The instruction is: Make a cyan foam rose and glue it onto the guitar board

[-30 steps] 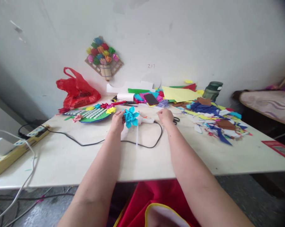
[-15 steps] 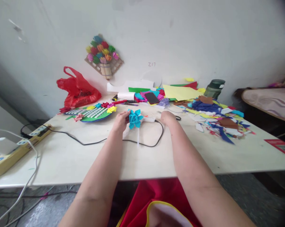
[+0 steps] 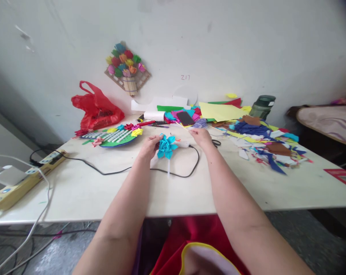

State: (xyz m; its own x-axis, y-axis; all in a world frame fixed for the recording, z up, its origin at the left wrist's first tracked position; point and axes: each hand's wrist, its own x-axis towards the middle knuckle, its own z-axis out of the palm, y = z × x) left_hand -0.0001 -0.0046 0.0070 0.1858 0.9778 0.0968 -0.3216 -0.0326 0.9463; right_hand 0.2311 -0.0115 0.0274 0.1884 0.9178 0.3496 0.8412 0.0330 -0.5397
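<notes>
My left hand (image 3: 150,147) is closed on the edge of a bright blue folded-paper flower (image 3: 167,146), held over the table. Just behind the flower lies a white glue gun (image 3: 182,144), its body partly covered by the petals. A translucent glue stick (image 3: 168,168) shows below the flower. To the right, my right hand (image 3: 201,137) is closed with its fingertips on a thin pale stick (image 3: 179,125); the part inside the fingers is hidden. Beside that hand, the black handle of scissors (image 3: 216,143) peeks out on the tabletop.
A green board with paper rolls and flowers (image 3: 118,143) lies at left, near a red plastic bag (image 3: 96,110). Paper scraps (image 3: 255,131) and a green bottle (image 3: 263,107) are at right. A black cord (image 3: 104,173) runs from a power strip (image 3: 29,179). A phone (image 3: 185,118) rests behind.
My right hand has moved away from the scissors, slightly up and left, and now has a thin stick at its fingertips. My left hand keeps the blue flower, shifted a little right.
</notes>
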